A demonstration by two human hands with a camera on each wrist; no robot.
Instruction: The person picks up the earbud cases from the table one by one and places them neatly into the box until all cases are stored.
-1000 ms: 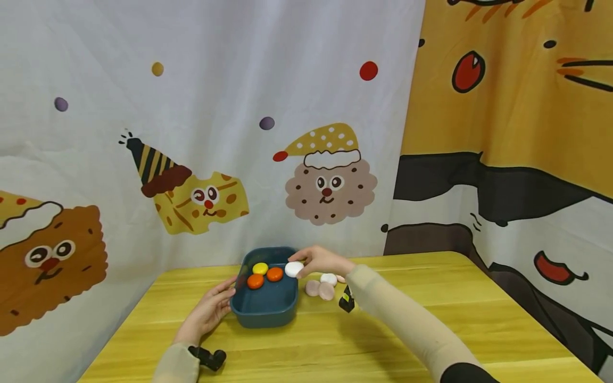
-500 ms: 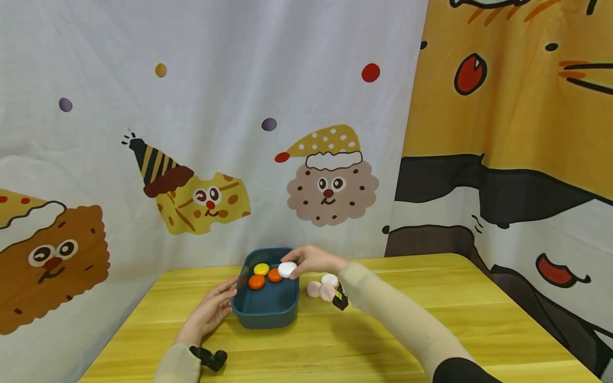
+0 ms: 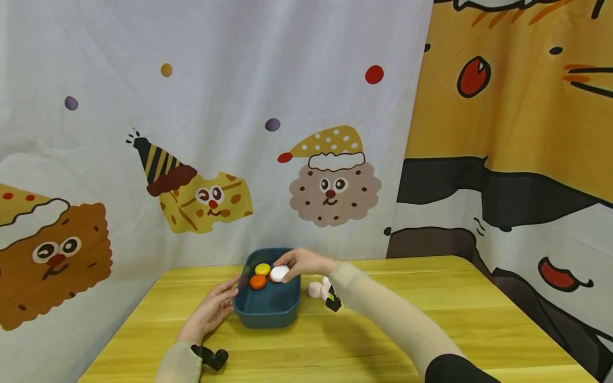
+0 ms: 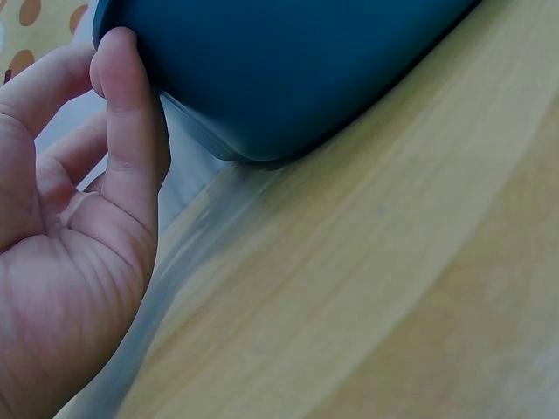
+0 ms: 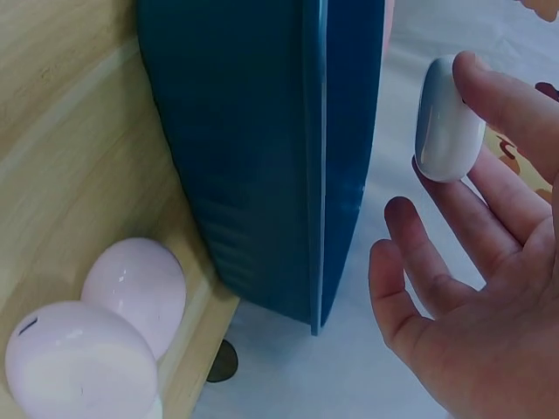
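My right hand [image 3: 306,262] pinches a smooth, rounded white disc [image 5: 450,118] between thumb and fingers; the head view shows it over the blue box [image 3: 266,319]. In the box lie a yellow disc [image 3: 262,269] and an orange disc [image 3: 257,282]. A second orange one is mostly hidden behind the white disc. My left hand [image 3: 210,311] touches the left outer side of the box, its fingers fairly straight. The left wrist view has its thumb [image 4: 127,131] against the box wall.
Pale pink discs [image 3: 314,290] sit on the wooden table [image 3: 479,319] right of the box, partly hidden by the right wrist camera [image 3: 332,300]. A printed curtain [image 3: 215,133] hangs right behind the table's far edge.
The right hand has moved left with the white disc, from the box's right rim to above the orange disc. The left hand and the box stay put.
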